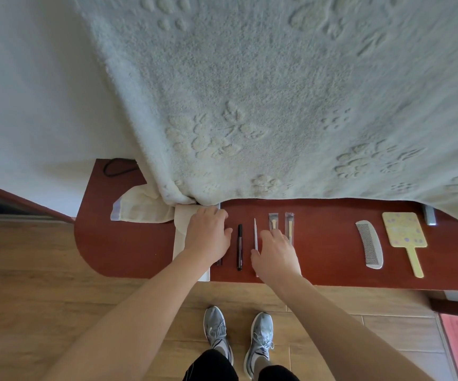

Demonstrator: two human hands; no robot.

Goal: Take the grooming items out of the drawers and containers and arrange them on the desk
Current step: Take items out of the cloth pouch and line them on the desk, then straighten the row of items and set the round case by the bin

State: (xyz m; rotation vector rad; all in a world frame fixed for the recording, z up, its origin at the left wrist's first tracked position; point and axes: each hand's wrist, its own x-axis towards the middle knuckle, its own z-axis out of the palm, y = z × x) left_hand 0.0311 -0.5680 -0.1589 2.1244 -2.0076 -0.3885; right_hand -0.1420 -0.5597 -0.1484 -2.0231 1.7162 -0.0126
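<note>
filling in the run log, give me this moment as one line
left hand flat on white cloth | right hand over packaged brushes | black pen, white stick, comb, hand mirror laid on desk

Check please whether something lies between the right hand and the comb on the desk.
Nothing visible does. The right hand is at the two packaged brushes, and from there to the comb only bare desk shows.

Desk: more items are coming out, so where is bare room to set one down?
Widest bare wood lies between the wrapped brushes and the comb; another patch left of the white cloth. Crowded around the left hand and right hand.
</note>
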